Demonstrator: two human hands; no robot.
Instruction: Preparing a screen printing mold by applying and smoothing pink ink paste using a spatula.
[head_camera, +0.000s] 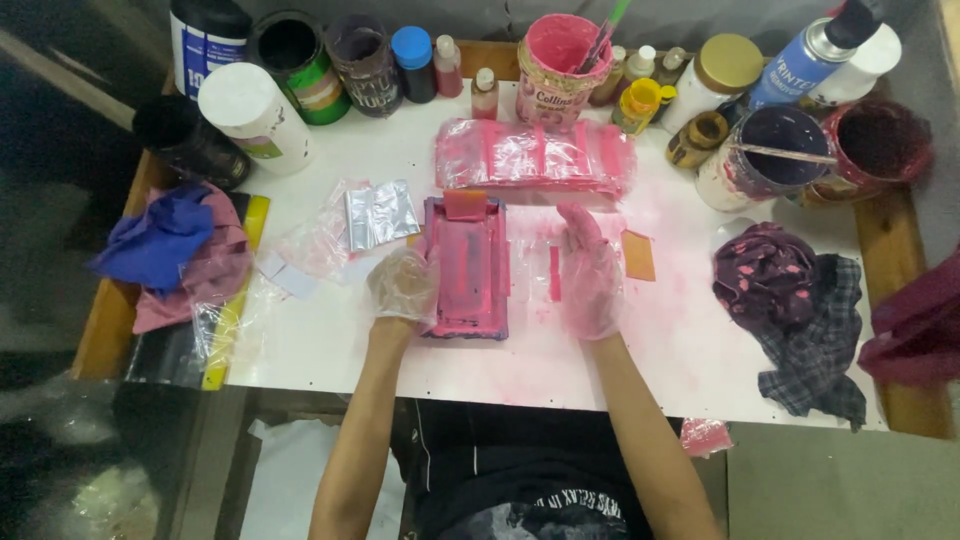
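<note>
A pink-stained rectangular printing frame (467, 266) lies flat at the middle of the white table (640, 370). The gloved left hand (404, 286) grips its left edge; the gloved right hand (588, 272) rests open, flat beside it, near a small orange card (638, 255).

Thin clear plastic gloves, smeared w/ pink, are worn on left hand (404, 285) & right hand (589, 272). Forearms are left bare, no sleeves. Dark top w/ pale print is worn.
</note>
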